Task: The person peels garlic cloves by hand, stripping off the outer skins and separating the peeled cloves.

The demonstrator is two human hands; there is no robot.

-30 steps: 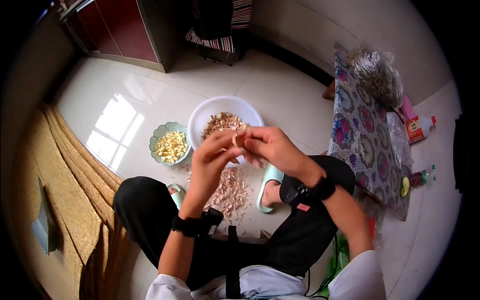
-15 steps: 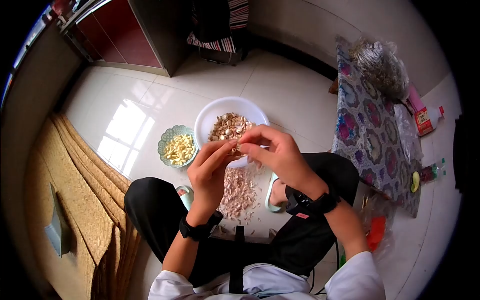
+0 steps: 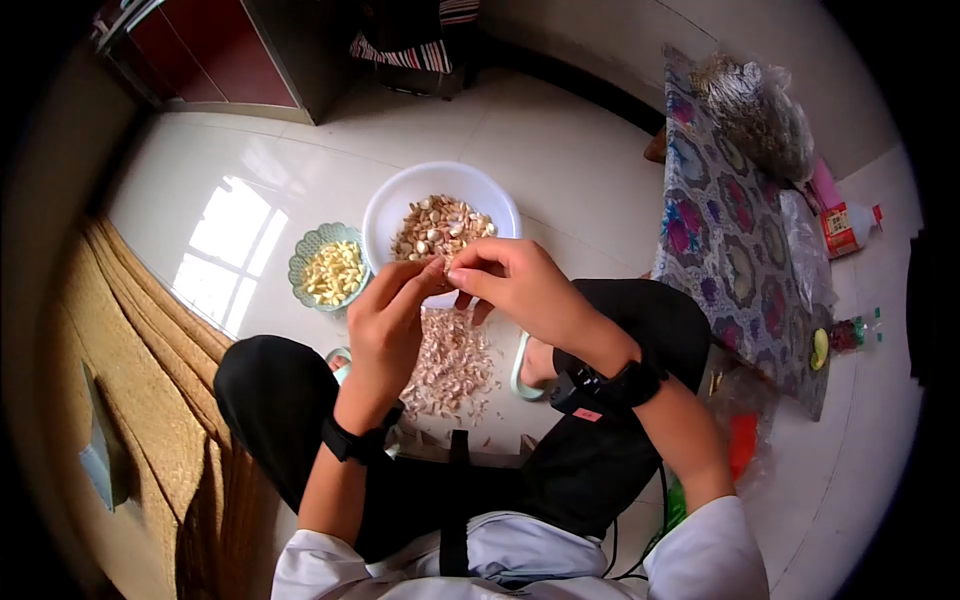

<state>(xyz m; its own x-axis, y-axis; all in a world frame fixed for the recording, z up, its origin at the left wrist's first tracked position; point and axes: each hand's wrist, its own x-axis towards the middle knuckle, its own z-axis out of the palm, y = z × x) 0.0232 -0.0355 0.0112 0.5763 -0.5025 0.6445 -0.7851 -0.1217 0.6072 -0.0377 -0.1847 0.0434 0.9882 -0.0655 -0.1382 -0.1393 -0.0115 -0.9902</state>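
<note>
My left hand (image 3: 385, 310) and my right hand (image 3: 522, 290) meet over the near rim of a white basin (image 3: 376, 215). Fingertips of both hands pinch a small garlic clove (image 3: 447, 273), which they mostly hide. Unpeeled garlic cloves (image 3: 440, 225) lie in the basin. Left of it, a pale green openwork bowl (image 3: 303, 262) holds peeled garlic cloves (image 3: 335, 272). Below my hands, a heap of papery garlic skins (image 3: 450, 370) covers part of the floor.
My black-trousered knees flank the skins. Rolled woven mats (image 3: 130, 370) lie at the left. To the right stands a low table with a patterned cloth (image 3: 735, 240), a stuffed plastic bag (image 3: 755, 115) on it. A red-labelled bottle (image 3: 848, 230) is beyond. A dark red cabinet (image 3: 205, 50) stands at the back.
The whole view has shifted, so basin, bowl and hands appear slightly higher and further left. Both hands keep their pinch together, fingers slightly rearranged.
</note>
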